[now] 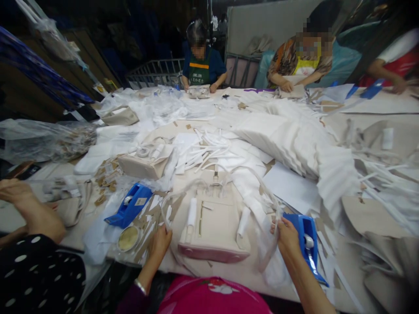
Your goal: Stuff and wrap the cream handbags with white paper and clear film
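A cream handbag [218,218] lies on the table in front of me, its darker pinkish base towards me and a zip on its face. White wrapped rolls sit at both its sides. My left hand [161,242] is closed on a pale strap [165,209] left of the bag. On the right, my right hand [285,233] pinches the other side of a pale, partly see-through strap [273,198], close beside a blue tape dispenser [307,240].
Another blue tape dispenser [131,205] and a round tape roll [128,238] lie at left. Behind are a second bag [147,161], white straps and stacked white sheets [281,135]. A person's arm [36,213] is at far left; other people work across the table.
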A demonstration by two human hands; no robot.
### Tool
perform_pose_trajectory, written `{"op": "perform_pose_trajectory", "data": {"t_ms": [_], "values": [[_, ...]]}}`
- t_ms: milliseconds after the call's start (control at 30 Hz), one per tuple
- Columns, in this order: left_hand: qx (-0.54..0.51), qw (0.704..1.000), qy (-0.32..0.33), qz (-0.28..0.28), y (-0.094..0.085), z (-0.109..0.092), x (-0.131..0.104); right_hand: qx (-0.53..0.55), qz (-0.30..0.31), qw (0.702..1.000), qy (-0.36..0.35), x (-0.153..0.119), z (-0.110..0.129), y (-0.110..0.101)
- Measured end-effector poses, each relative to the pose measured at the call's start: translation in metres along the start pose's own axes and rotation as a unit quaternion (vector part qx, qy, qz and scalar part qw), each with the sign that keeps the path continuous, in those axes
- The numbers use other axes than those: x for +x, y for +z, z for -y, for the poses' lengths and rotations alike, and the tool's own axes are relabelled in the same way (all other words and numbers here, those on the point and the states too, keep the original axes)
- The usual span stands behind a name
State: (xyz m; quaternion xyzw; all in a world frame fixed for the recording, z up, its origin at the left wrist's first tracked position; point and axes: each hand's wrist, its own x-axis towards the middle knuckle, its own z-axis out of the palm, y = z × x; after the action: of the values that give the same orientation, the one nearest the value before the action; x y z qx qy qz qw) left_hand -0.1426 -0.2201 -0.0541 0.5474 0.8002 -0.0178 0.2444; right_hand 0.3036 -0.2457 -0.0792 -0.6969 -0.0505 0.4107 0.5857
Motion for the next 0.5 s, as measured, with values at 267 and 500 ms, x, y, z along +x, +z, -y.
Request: {"op": "perform_pose_trajectory", "data": {"t_ms": [267, 500], "values": [[0.043, 0.996, 0.054, -0.062, -0.033, -0.033, 0.042, -0.417, -0.009, 0.877, -0.238, -0.004, -0.008, 0.013], [-0.249, 0.959, 0.124, 0.052, -0.028, -0.065, 0.013, -0.357, 0.163, 0.917, -0.071, -0.051, -0.041, 0.029]]}}
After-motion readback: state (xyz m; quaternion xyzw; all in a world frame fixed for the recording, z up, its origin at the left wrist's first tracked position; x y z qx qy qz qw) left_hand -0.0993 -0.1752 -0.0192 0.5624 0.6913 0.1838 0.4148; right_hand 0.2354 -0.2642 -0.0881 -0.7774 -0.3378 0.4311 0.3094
